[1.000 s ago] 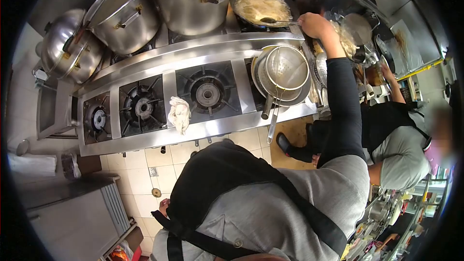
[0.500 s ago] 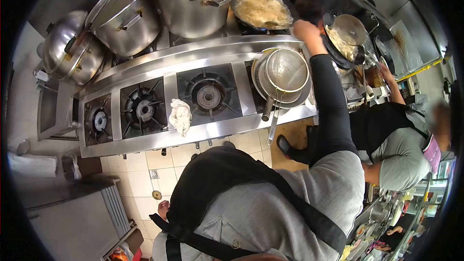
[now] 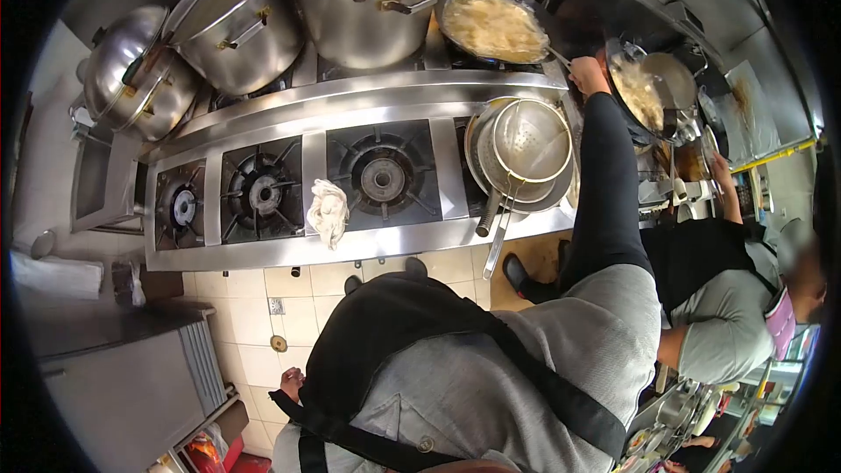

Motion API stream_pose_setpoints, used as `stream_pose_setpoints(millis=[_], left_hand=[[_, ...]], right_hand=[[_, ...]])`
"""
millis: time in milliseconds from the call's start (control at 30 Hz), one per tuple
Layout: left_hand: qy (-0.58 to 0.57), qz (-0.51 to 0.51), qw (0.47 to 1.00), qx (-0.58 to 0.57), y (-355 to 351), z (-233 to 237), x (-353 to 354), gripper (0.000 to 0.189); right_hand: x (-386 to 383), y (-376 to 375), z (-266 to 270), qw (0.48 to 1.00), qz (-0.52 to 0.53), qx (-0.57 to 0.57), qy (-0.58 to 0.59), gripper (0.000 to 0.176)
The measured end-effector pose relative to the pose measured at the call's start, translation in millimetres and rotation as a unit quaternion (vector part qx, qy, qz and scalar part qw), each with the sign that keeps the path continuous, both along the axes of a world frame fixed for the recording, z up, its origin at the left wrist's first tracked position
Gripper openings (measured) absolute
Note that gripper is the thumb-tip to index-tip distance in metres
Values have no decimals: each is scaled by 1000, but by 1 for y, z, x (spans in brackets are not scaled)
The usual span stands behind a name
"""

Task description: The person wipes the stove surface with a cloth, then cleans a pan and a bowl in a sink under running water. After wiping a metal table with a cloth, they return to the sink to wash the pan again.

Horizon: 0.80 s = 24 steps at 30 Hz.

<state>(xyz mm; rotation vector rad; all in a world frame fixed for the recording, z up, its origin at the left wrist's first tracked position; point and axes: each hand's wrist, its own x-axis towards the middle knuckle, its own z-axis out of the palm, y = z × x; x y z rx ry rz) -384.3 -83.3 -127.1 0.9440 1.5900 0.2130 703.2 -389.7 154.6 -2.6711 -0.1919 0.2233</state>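
My right hand (image 3: 589,76), at the end of an outstretched black sleeve, is closed around the thin metal handle (image 3: 558,58) of a utensil. That handle runs left into a dark wok (image 3: 451,28) of bubbling, pale yellow food or oil (image 3: 495,24); the utensil's working end is hidden. Close to the right of my hand is a second wok (image 3: 650,130) with pale pieces of food (image 3: 638,92) and a round ladle or strainer (image 3: 671,81) over it. My left hand (image 3: 292,381) hangs low beside the black apron, fingers loosely bent and slightly apart, with nothing visible in them.
Large steel pots (image 3: 368,22) line the back burners. A perforated strainer (image 3: 531,142) rests on stacked pans at the front, and a crumpled cloth (image 3: 328,213) lies between bare burners (image 3: 383,179). A co-worker (image 3: 723,298) stands close on my right, one hand (image 3: 722,172) reaching toward the stove.
My right hand has moved right, away from the wok's rim, and the utensil's handle now shows between them. My view has shifted slightly. My left hand stays low at my side.
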Motion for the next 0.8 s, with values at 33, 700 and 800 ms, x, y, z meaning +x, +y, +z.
stream_pose_setpoints(millis=[33, 700, 800], left_hand=[[2, 2, 1000, 1, -4, 0, -1, 14], [25, -34, 999, -2, -10, -10, 10, 14], [21, -42, 999, -2, -3, -16, 11, 14]], right_hand=[[4, -1, -9, 988, -79, 105, 81, 31], [-29, -9, -31, 870, -61, 384, 305, 27], [-24, -12, -18, 974, 109, 168, 103, 18]])
